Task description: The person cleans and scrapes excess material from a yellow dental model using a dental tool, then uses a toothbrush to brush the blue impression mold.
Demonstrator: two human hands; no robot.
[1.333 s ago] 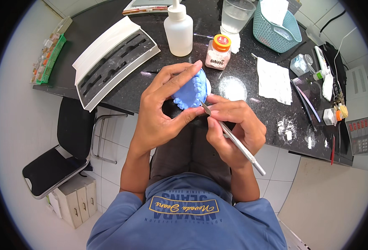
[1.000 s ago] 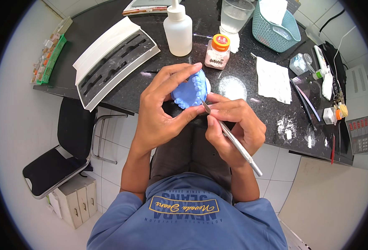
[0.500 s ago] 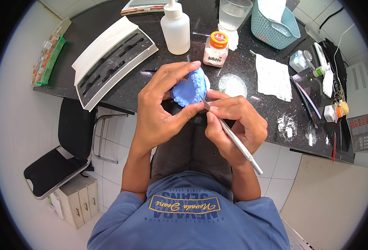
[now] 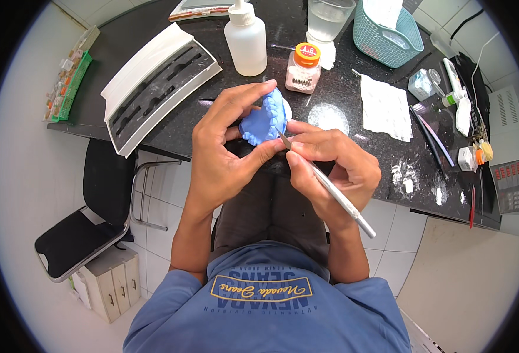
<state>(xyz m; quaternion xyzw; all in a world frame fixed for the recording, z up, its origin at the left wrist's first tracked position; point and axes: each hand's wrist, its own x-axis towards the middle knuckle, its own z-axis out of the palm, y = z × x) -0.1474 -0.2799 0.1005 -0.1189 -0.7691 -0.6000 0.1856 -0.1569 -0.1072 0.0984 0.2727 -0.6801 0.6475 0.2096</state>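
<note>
A blue dental cast with a row of moulded teeth is gripped in my left hand, thumb along its near edge and fingers over its far side. My right hand holds a silver craft knife like a pen. The knife's pointed blade meets the cast's right side, just below the tooth row. Some fingertips of my right hand rest beside the cast. Both hands are held up above my lap at the table's front edge.
On the black table stand a white squeeze bottle, an orange-lidded jar, a water cup and a teal basket. A white box lies left; a cloth, slim tools and white powder lie right.
The cast has tilted a little and shifted slightly left in my left hand. The knife's tip has moved slightly left and up along with it, and its rear end has swung a bit right.
</note>
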